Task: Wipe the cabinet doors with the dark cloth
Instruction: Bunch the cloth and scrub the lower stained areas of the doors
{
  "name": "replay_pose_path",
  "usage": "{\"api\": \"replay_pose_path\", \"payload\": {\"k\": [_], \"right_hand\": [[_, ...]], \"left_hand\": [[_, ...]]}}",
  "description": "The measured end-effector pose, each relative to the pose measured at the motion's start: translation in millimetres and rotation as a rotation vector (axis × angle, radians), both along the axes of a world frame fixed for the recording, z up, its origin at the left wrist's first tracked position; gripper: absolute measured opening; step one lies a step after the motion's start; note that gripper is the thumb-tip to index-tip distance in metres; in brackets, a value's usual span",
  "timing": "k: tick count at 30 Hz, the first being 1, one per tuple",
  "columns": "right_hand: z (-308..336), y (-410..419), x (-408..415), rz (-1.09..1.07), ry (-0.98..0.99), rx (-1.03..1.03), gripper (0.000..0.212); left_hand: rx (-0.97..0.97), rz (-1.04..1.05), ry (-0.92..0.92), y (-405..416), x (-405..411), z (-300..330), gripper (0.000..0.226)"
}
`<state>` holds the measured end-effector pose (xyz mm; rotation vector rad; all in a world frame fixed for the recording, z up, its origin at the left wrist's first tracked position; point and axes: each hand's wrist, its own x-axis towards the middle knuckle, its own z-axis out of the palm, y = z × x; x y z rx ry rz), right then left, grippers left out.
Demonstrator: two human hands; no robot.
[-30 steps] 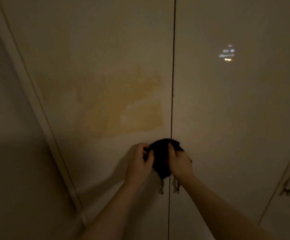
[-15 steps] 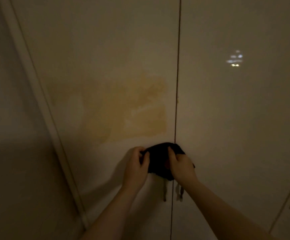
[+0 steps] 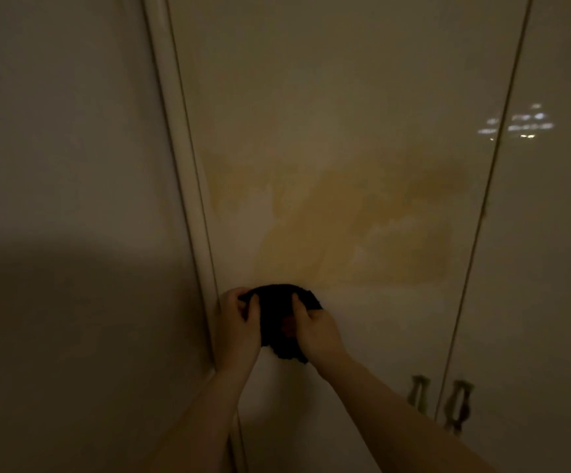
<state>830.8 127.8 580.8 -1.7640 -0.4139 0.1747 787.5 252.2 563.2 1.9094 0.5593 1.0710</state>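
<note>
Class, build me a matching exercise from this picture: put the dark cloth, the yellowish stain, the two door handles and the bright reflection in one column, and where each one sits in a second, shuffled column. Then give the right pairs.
Column 1
1. dark cloth
2. yellowish stain
3. door handles
4. bright reflection

Column 2
A. low down, either side of the seam between two doors
B. upper right, on the glossy door surface
C. bunched between the left hand and right hand
D. spread across the door above the hands

Pairs: 1-C, 2-D, 3-A, 4-B
</note>
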Motion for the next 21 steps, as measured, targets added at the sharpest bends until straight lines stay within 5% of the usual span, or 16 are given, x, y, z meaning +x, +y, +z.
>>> {"api": "replay_pose_path", "payload": {"k": [4,9,14,21], "right_hand": [[1,18,-1,-0.027,0.022,0.043,0.053],[-3,20,-6,-0.066,0.062,0.130,0.049],[15,20,-11,-0.101,-0.010,0.168,0.055],[84,22,-4,-0.141,-0.201,0.086,0.064]], "left_hand": [[0.019,-0.004,-0.095,10,-2,8,0.011],[0.104,-0.066,-0.104,1,-13,-8,0.031],[0.389,-0.107,-0.079,-6,-13,-24,0.048],[0.483,0.090,-0.044,0,20,69,0.035]]}}
